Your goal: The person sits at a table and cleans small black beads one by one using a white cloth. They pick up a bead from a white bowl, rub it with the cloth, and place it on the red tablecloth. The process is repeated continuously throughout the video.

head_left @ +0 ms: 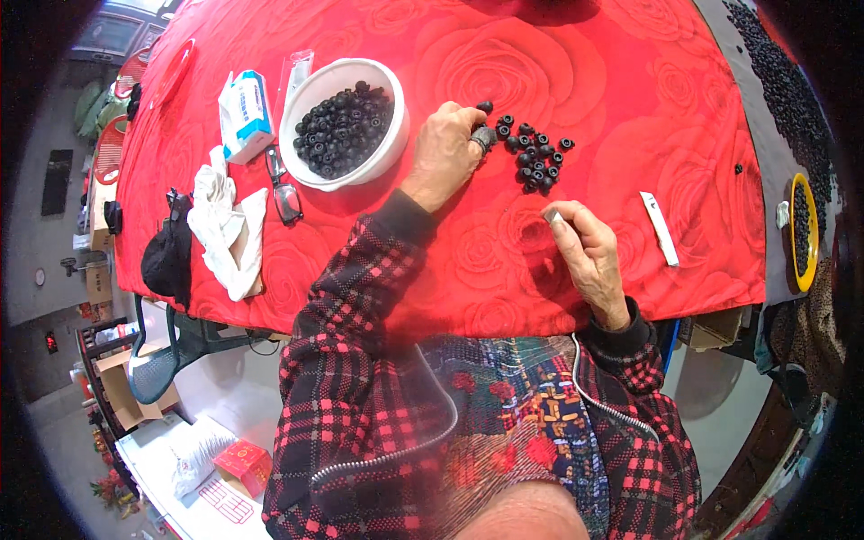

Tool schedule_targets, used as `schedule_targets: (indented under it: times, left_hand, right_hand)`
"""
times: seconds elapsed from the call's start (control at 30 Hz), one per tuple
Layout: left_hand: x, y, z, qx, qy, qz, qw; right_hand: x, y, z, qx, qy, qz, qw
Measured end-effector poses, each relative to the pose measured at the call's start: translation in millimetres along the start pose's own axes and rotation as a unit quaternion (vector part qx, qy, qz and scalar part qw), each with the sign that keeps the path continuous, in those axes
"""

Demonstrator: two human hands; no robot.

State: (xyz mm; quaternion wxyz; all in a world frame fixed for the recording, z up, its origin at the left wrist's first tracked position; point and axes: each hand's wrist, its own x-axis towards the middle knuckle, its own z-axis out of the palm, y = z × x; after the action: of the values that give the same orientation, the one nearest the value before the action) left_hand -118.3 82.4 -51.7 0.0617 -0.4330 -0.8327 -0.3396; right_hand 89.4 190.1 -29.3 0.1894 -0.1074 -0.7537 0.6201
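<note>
Small round black pieces (pixel 538 164), many with a ring-shaped hollow, lie in a loose cluster on the red rose-patterned tablecloth. My left hand (pixel 446 153) reaches to the left of this cluster, palm down. Its fingers are curled, and one black piece (pixel 486 106) shows at the fingertips. A dark grey ring-like band (pixel 483 138) sits on a finger. Below the cluster, my right hand (pixel 587 252) is closed in a pinch, with a small flat grey piece (pixel 552 216) at the thumb and fingertip. To the left of my left hand, a white bowl (pixel 397 144) holds many more black pieces.
Left of the bowl are a tissue pack (pixel 245 117), glasses (pixel 287 203), a white cloth (pixel 220 236) and a black cloth item (pixel 166 254). A white strip (pixel 660 229) lies at right. Beyond it are a yellow-rimmed basket (pixel 812 236) and a spread of black pieces (pixel 781 83).
</note>
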Motion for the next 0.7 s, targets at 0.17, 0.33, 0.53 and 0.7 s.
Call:
schedule_targets:
  times: [0.17,0.33,0.53,0.7]
  left_hand:
    - [-33,41,-38,-0.533,-0.199,-0.329,0.754]
    - [-85,47,-35,-0.765,-0.185,-0.297,0.541]
    - [-103,65,-35,-0.807,-0.2,-0.299,0.468]
    - [-111,67,-42,-0.81,-0.226,-0.312,0.442]
  right_hand:
    - [-4,-7,-5,0.013,0.006,-0.003,1.0]
    - [3,-17,6,-0.021,-0.029,-0.067,0.997]
    - [-3,-18,10,-0.004,-0.101,-0.093,0.991]
    - [-3,-24,10,-0.012,-0.131,-0.117,0.984]
